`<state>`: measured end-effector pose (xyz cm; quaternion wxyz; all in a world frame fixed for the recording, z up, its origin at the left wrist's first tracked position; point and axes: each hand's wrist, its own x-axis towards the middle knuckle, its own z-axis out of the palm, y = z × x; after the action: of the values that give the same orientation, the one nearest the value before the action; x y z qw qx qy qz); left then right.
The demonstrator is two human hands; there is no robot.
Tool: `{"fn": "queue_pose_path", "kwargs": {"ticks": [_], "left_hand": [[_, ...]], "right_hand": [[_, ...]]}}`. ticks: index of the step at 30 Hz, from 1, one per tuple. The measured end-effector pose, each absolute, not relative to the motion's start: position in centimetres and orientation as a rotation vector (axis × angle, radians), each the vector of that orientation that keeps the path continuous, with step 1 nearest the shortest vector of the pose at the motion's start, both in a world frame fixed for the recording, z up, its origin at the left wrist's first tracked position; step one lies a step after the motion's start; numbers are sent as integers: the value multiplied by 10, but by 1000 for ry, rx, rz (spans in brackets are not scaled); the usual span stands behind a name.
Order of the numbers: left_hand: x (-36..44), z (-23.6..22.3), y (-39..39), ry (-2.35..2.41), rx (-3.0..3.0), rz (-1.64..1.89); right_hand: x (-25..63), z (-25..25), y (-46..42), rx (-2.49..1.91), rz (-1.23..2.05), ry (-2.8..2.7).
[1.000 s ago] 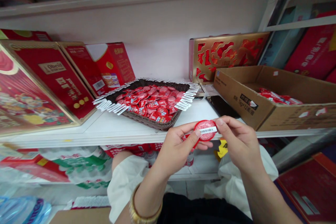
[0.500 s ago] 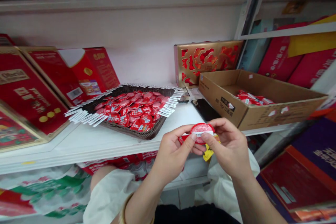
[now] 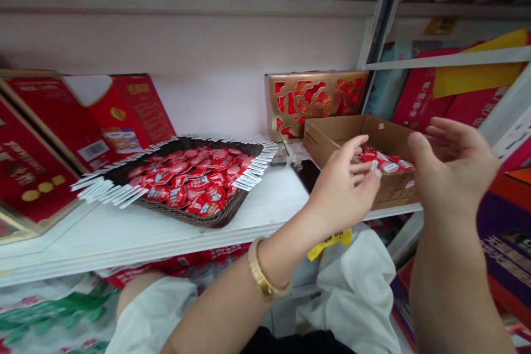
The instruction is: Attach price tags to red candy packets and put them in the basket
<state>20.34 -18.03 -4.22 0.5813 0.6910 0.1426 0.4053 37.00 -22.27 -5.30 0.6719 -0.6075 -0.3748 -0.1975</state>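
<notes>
My left hand, a gold bracelet on its wrist, hovers in front of the cardboard box, its thumb and fingers apart. Opposite it, my right hand is raised at the box's right end, fingers spread and nothing seen in them. Between the two hands, red packets with white labels lie inside the box. To the left, a dark woven basket is heaped with round red packets, and strips of white barcode labels are stuck along its rim.
A dark phone-like slab lies on the white shelf beside the box. Behind stands a gold and red gift box. Red cartons fill the left side. A yellow piece of packaging hangs below the shelf edge.
Both hands have moved right and up from in front of the shelf to the cardboard box and parted. The round red packet they held is out of them. The view has shifted slightly right.
</notes>
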Motion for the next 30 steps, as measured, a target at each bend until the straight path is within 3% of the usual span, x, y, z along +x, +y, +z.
{"fn": "queue_pose_path", "kwargs": {"ticks": [7, 14, 19, 26, 30], "left_hand": [[109, -69, -187, 452, 1777, 1297], [12, -63, -137, 1060, 1916, 1623], [-18, -59, -107, 1577, 2306, 1003], [-16, -49, -107, 1644, 2538, 331], [-13, -47, -107, 1633, 2556, 205]], "right_hand": [[287, -90, -223, -1214, -328, -978], [228, -94, -201, -1204, -309, -1271], [202, -101, -187, -1188, -174, -1450], [192, -110, -178, -1183, -99, -1533], [189, -112, -176, -1197, -102, -1533]]}}
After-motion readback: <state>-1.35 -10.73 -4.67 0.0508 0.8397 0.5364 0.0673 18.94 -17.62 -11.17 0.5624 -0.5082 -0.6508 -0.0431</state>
